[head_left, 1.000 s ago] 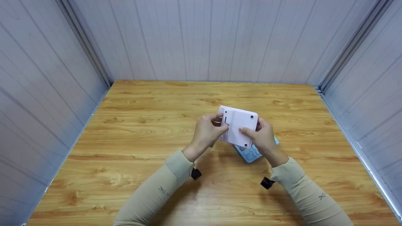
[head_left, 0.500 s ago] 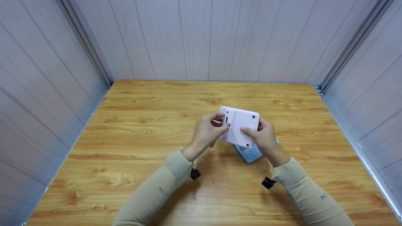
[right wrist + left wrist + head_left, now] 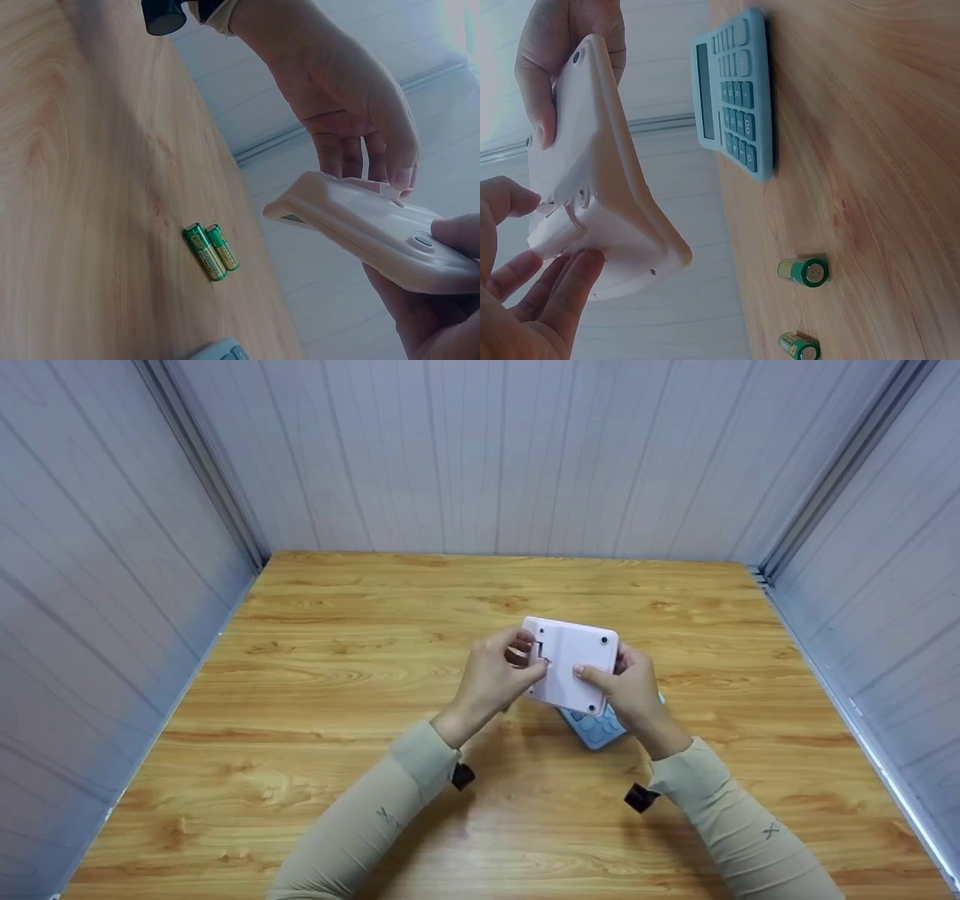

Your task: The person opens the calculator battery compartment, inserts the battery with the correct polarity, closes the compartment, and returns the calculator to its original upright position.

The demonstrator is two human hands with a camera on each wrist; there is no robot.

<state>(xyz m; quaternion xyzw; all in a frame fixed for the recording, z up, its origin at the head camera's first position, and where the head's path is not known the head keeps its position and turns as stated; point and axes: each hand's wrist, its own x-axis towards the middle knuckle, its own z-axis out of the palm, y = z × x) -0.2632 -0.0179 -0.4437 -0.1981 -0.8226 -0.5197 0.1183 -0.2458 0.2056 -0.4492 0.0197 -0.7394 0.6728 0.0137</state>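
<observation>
A pale pink calculator is held above the table with its back, rubber feet and screws facing up. My right hand grips its right side, thumb across the back and fingers underneath. At the other end, my left hand pinches the small battery cover between thumb and fingers. That cover stands tilted out of the back in the left wrist view, beside a dark opening in the head view. The inside of the compartment is hidden.
A light blue calculator lies keys up on the wooden table, partly under the raised one. Two green batteries, a nearer one and another, lie side by side on the table. Panel walls enclose the table.
The pink calculator has shifted very slightly, and the dark opening beside the left thumb shows a little more as the cover tilts. Both hands keep their hold.
</observation>
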